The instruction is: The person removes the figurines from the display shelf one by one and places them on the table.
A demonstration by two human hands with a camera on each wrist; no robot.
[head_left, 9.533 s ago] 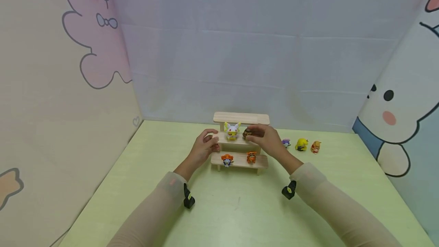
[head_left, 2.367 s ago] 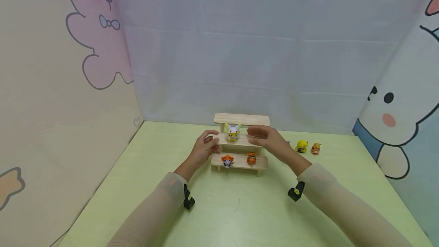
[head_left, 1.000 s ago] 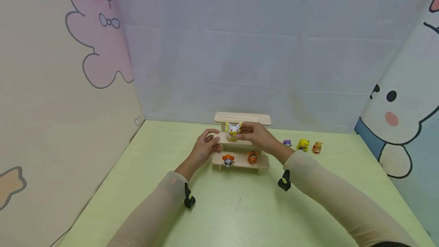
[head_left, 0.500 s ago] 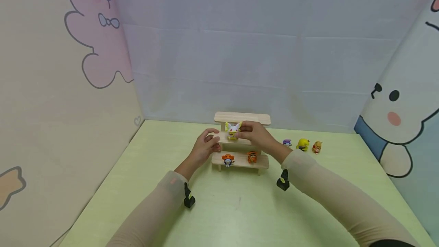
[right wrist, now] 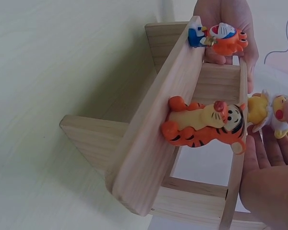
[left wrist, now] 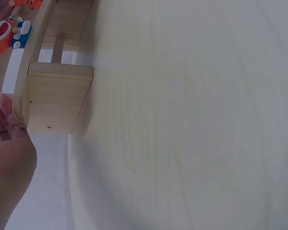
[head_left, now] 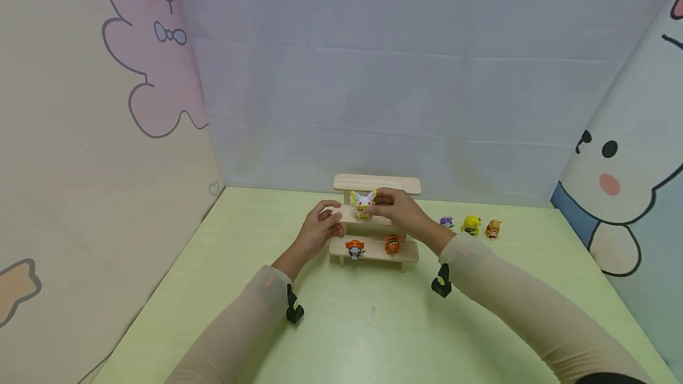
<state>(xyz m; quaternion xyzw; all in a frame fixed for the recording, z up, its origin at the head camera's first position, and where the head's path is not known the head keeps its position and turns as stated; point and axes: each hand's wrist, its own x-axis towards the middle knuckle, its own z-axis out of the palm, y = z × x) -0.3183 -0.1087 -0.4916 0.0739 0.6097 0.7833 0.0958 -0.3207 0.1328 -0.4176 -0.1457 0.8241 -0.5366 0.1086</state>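
Note:
A three-tier wooden display shelf [head_left: 373,248] stands at the back of the table. My left hand [head_left: 316,229] grips the left end of its middle board, fingers and thumb bent around the edge. On that board sits a white-and-yellow toy figurine [head_left: 363,204] with large ears. My right hand [head_left: 402,212] pinches this figurine from its right side, thumb in front and fingers behind, as the right wrist view shows. The lower board carries an orange-hooded blue-and-white figurine [head_left: 354,248] on the left and a Tigger figurine [right wrist: 206,122] on the right. My right hand covers the middle board's right part.
Right of the shelf, on the table, are a purple figurine [head_left: 447,222], a yellow one [head_left: 471,225] and an orange one [head_left: 493,229]. The top board [head_left: 376,183] spans the back, near the pale curtain [head_left: 341,76]. Printed walls flank both sides.
My right hand was at a brown figurine on the middle board's right side, then hovered there with straighter fingers. It has since moved left onto the white-and-yellow figurine. My left hand has stayed put.

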